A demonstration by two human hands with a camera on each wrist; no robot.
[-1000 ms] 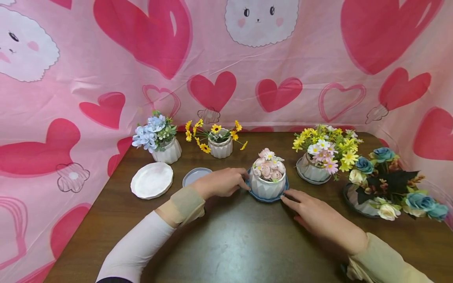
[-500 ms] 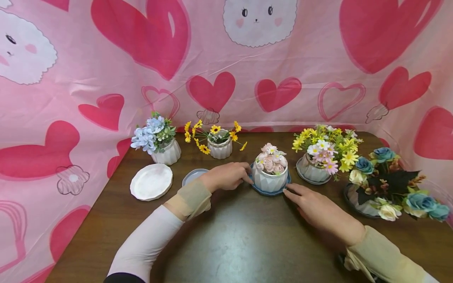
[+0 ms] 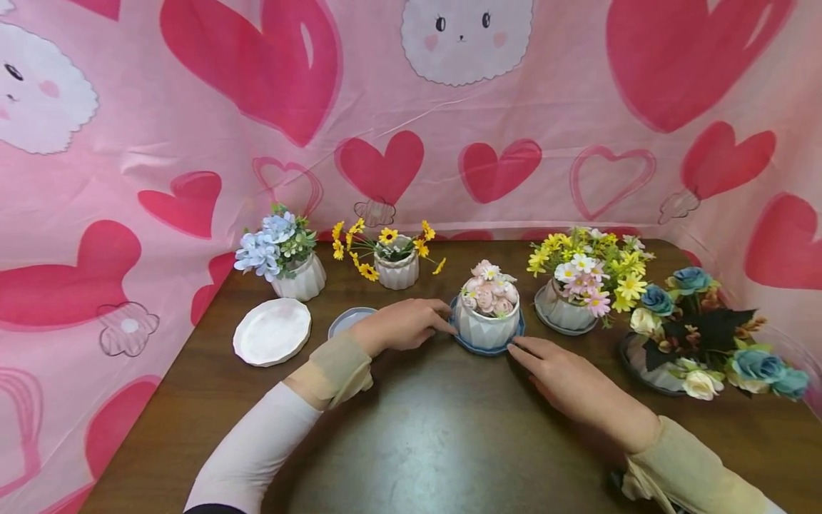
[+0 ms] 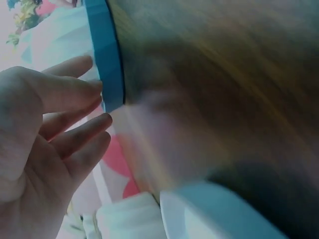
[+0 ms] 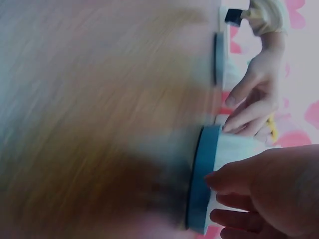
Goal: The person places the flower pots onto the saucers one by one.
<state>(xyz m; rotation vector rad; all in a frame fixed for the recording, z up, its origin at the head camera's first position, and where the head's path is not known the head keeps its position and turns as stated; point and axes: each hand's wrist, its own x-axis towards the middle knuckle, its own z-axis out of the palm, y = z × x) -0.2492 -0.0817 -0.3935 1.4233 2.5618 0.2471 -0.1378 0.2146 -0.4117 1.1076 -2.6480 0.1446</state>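
A white faceted pot (image 3: 489, 328) of pale pink roses stands on a blue saucer (image 3: 491, 351). My left hand (image 3: 404, 325) is at the saucer's left edge, fingertips right at the rim. In the left wrist view its fingers (image 4: 75, 97) are loosely bent beside the blue saucer (image 4: 107, 59). My right hand (image 3: 565, 375) reaches to the saucer's front right edge with extended fingers. The right wrist view has the right thumb (image 5: 229, 178) against the side of the saucer (image 5: 203, 169), its other fingers close to the pot.
At left stand a blue-flower pot (image 3: 302, 278), a white saucer (image 3: 272, 332) and a grey-blue saucer (image 3: 347, 320). A yellow-flower pot (image 3: 397, 271) is behind. To the right are a pot of yellow and pink daisies (image 3: 561, 310) and a teal-and-cream rose pot (image 3: 655, 368), both on saucers.
Between the first and second frames, the pink-rose pot and its saucer slid slightly back and right with both hands at the rim. Since then they have hardly moved.
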